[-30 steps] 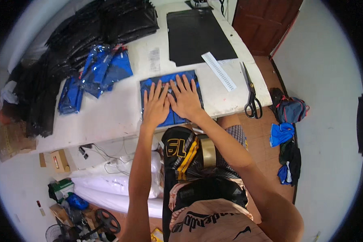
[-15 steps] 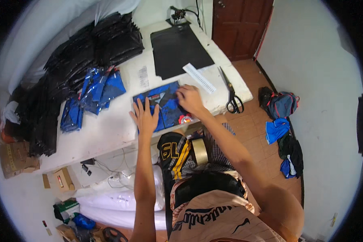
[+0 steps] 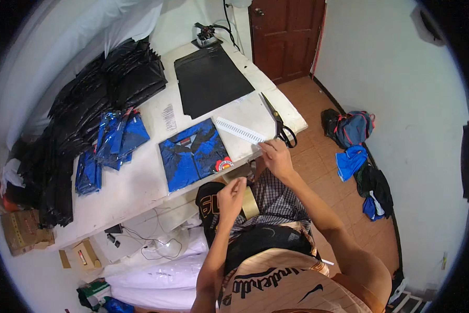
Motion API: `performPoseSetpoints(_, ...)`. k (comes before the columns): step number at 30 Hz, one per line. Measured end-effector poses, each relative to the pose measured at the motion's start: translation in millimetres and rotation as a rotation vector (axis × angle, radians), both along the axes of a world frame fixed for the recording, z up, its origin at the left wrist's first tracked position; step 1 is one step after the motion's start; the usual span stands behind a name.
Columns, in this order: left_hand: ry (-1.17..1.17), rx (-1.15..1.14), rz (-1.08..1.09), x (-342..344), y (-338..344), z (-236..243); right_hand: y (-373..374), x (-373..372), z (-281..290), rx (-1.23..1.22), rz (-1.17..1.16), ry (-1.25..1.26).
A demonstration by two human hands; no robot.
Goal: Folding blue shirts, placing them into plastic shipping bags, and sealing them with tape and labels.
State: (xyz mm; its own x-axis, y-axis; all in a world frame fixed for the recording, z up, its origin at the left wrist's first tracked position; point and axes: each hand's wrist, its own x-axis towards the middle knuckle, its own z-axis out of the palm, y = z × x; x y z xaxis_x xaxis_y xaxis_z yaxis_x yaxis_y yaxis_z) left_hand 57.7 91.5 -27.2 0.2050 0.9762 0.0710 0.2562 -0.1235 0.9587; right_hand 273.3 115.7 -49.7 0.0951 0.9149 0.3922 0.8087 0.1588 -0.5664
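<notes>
A folded blue and dark patterned shirt [image 3: 185, 166], flat in clear plastic with a round red label at its near right corner, lies by the table's front edge. My right hand [image 3: 277, 159] is beyond its right side, fingertips pinched on the near end of a white printed strip [image 3: 238, 130]. Over my lap, just off the table edge, hovers my left hand [image 3: 232, 198], its fingers drawn together with nothing visible in them. Black-handled scissors [image 3: 280, 122] rest just beyond my right hand. A flat black sheet [image 3: 212, 78] lies farther back.
Stacks of black plastic bags [image 3: 91, 88] fill the table's far left. Several packed blue garments [image 3: 121, 136] lie before them. A roll of tape [image 3: 249, 203] is by my lap. Backpacks [image 3: 349, 128] and clothes [image 3: 373, 188] lie on the floor to the right.
Both hands have left the packed shirt. My left hand drew back over my lap and closed; my right hand went to the strip, which has shifted nearer. The view has shifted too.
</notes>
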Motion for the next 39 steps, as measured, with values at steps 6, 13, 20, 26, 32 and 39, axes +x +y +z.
performPoseSetpoints(6, -0.113, -0.131, -0.176, 25.3, 7.8, -27.8, 9.0, 7.9, 2.6, 0.169, -0.027, -0.331)
performPoseSetpoints(13, -0.186, -0.407, -0.245, 26.8, 13.0, -15.5, -4.5, 25.1, 9.8, 0.246, -0.03, -0.258)
performPoseSetpoints(20, -0.754, -0.94, -0.319, 42.9, 28.3, 0.7, -67.4, -6.6, 29.0, 0.516, 0.081, -0.183)
performPoseSetpoints(26, -0.714, -0.589, -0.243, 38.0, 18.9, 23.2, -72.0, 8.0, 36.7, 0.483, -0.094, -0.07)
performPoseSetpoints(32, -0.995, -0.382, -0.134, 31.8, 15.9, 53.5, -3.4, 50.8, 42.8, -0.114, -0.455, -0.06)
performPoseSetpoints(39, -1.155, -0.349, -0.011, 22.0, 13.7, 67.3, 11.8, 65.6, 45.4, -0.401, -0.436, -0.133)
